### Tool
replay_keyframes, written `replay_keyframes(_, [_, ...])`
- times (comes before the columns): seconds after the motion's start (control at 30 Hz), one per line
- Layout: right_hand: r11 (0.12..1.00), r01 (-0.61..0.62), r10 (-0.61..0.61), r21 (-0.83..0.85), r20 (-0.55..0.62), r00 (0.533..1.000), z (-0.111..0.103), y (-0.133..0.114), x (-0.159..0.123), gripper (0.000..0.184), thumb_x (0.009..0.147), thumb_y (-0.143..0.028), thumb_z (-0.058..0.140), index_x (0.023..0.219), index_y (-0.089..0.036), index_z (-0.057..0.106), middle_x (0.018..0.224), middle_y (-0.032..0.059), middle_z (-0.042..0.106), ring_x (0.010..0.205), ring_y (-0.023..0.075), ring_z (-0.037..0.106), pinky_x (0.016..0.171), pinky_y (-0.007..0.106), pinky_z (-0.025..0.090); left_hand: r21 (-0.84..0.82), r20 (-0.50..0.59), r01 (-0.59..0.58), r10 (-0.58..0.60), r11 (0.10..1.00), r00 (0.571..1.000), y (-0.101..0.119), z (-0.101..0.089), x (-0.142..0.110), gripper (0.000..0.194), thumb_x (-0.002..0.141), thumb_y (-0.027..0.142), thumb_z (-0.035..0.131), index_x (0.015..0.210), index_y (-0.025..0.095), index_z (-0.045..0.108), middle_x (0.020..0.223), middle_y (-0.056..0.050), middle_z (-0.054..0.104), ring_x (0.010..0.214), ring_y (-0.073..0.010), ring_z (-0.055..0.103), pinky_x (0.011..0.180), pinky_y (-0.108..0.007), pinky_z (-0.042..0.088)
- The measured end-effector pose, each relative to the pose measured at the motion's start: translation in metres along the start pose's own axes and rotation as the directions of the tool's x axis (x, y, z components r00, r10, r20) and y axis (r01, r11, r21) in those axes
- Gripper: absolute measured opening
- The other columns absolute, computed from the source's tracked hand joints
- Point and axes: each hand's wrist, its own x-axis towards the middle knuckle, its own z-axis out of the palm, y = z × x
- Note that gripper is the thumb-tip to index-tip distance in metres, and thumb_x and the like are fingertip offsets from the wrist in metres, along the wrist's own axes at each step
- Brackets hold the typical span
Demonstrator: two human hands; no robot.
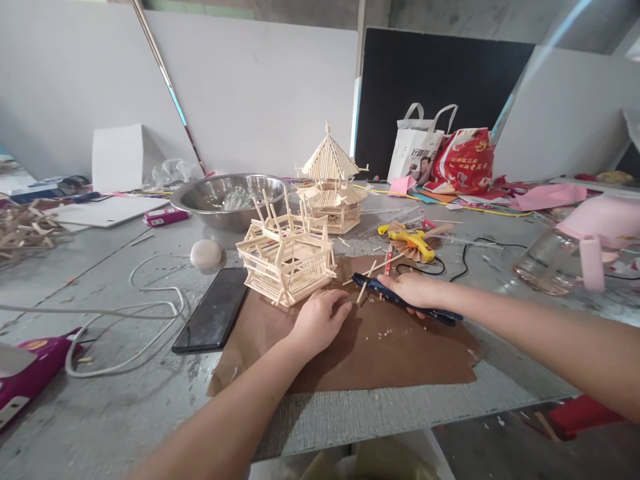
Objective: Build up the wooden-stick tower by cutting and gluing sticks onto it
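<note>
My right hand (410, 290) is wrapped round a pair of dark blue pliers (377, 288), whose jaws point left at thin wooden sticks (367, 283) lying crossed on a brown mat (350, 353). My left hand (320, 320) rests palm down on the mat, fingers loosely bent, with a small gap between thumb and forefinger and nothing visible in it. Just behind it stands a many-sided wooden stick frame (285, 260) with upright sticks on top. Small cut bits lie on the mat. Farther back is a stick pavilion (330, 180) with a pointed roof.
A black phone (213, 310) overlaps the mat's left edge, beside a round white object (206, 253) and a looping cable. Behind are a metal bowl (225, 200) and a yellow glue gun (413, 241). A glass jug (550, 260) stands right; bags (463, 163) are at the back.
</note>
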Motion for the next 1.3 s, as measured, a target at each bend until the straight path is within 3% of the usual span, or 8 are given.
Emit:
replay_keyframes(0.23, [0.998, -0.048, 0.046, -0.032, -0.068, 0.997, 0.007, -0.001, 0.003, 0.08, 0.072, -0.073, 0.004, 0.04, -0.016, 0.05, 0.038, 0.0086, 0.051, 0.036, 0.0157, 0.054, 0.047, 0.028, 0.047, 0.026, 0.006, 0.0, 0.0, 1.0, 1.0, 0.0, 0.001, 0.0, 0.023, 0.08, 0.026, 0.046, 0.095, 0.015, 0.06, 0.092, -0.007, 0.066, 0.089, -0.0219, 0.058, 0.079, -0.034, 0.043])
replay_keyframes(0.53, [0.974, -0.028, 0.021, 0.224, 0.034, 0.999, 0.007, 0.012, 0.008, 0.081, 0.072, -0.074, 0.009, 0.083, -0.014, 0.062, 0.049, 0.0059, 0.059, 0.032, 0.0128, 0.051, 0.04, 0.026, 0.044, 0.075, -0.028, -0.006, 0.008, 0.997, 1.0, -0.002, 0.001, 0.0, 0.022, 0.08, 0.022, 0.046, 0.098, 0.014, 0.058, 0.092, -0.006, 0.063, 0.089, -0.0199, 0.056, 0.082, -0.033, 0.043])
replay_keyframes(0.6, [0.984, 0.05, -0.047, 0.171, -0.019, 0.999, 0.001, 0.012, 0.008, 0.081, 0.072, -0.073, 0.006, 0.082, -0.015, 0.062, 0.055, 0.007, 0.061, 0.036, 0.0131, 0.054, 0.043, 0.026, 0.045, 0.143, -0.023, -0.061, 0.065, 0.988, 0.998, -0.003, 0.003, 0.001, 0.024, 0.08, 0.02, 0.046, 0.101, 0.015, 0.057, 0.096, -0.007, 0.061, 0.093, -0.0202, 0.053, 0.084, -0.034, 0.042])
replay_keyframes(0.7, [0.991, 0.114, -0.128, -0.076, -0.223, 0.966, -0.01, 0.008, 0.009, 0.077, 0.076, -0.068, 0.007, 0.082, -0.014, 0.061, 0.072, 0.0123, 0.066, 0.058, 0.0203, 0.063, 0.058, 0.029, 0.046, 0.292, 0.011, -0.195, 0.201, 0.936, 0.98, -0.003, 0.006, 0.001, 0.031, 0.081, 0.018, 0.044, 0.111, 0.017, 0.051, 0.11, -0.007, 0.055, 0.102, -0.0218, 0.047, 0.088, -0.036, 0.04])
replay_keyframes(0.8, [0.947, 0.013, -0.155, -0.322, -0.419, 0.895, -0.014, 0.0, 0.017, 0.069, 0.079, -0.064, 0.014, 0.095, -0.012, 0.056, 0.09, 0.0187, 0.064, 0.085, 0.0295, 0.061, 0.068, 0.036, 0.043, 0.37, 0.086, -0.289, 0.277, 0.883, 0.957, -0.002, 0.008, 0.001, 0.029, 0.083, 0.02, 0.041, 0.111, 0.019, 0.051, 0.112, -0.006, 0.055, 0.101, -0.0217, 0.046, 0.088, -0.037, 0.039])
replay_keyframes(0.87, [0.913, -0.06, -0.158, -0.405, -0.483, 0.861, -0.013, -0.005, 0.025, 0.066, 0.08, -0.062, 0.018, 0.103, -0.01, 0.052, 0.093, 0.021, 0.062, 0.088, 0.032, 0.059, 0.069, 0.039, 0.042, 0.395, 0.133, -0.303, 0.272, 0.867, 0.953, -0.001, 0.008, 0.001, 0.023, 0.084, 0.023, 0.042, 0.102, 0.018, 0.056, 0.102, -0.006, 0.058, 0.096, -0.0214, 0.047, 0.085, -0.037, 0.04])
replay_keyframes(1.07, [0.853, -0.076, -0.256, -0.516, -0.541, 0.801, 0.004, -0.012, 0.047, 0.065, 0.081, -0.06, 0.02, 0.099, -0.008, 0.053, 0.09, 0.022, 0.062, 0.089, 0.0321, 0.058, 0.072, 0.04, 0.039, 0.42, 0.144, -0.276, 0.237, 0.865, 0.961, -0.002, 0.006, 0.001, 0.011, 0.08, 0.022, 0.049, 0.078, 0.017, 0.057, 0.082, -0.006, 0.057, 0.083, -0.0206, 0.048, 0.075, -0.034, 0.042])
replay_keyframes(1.3, [0.847, -0.061, -0.303, -0.528, -0.574, 0.76, 0.018, -0.011, 0.056, 0.06, 0.083, -0.056, 0.026, 0.109, -0.007, 0.05, 0.103, 0.022, 0.058, 0.099, 0.0325, 0.052, 0.079, 0.043, 0.036, 0.376, 0.085, -0.223, 0.206, 0.899, 0.975, -0.001, 0.008, -0.003, 0.013, 0.082, 0.019, 0.043, 0.075, 0.016, 0.053, 0.076, -0.005, 0.058, 0.077, -0.0205, 0.051, 0.068, -0.032, 0.042])
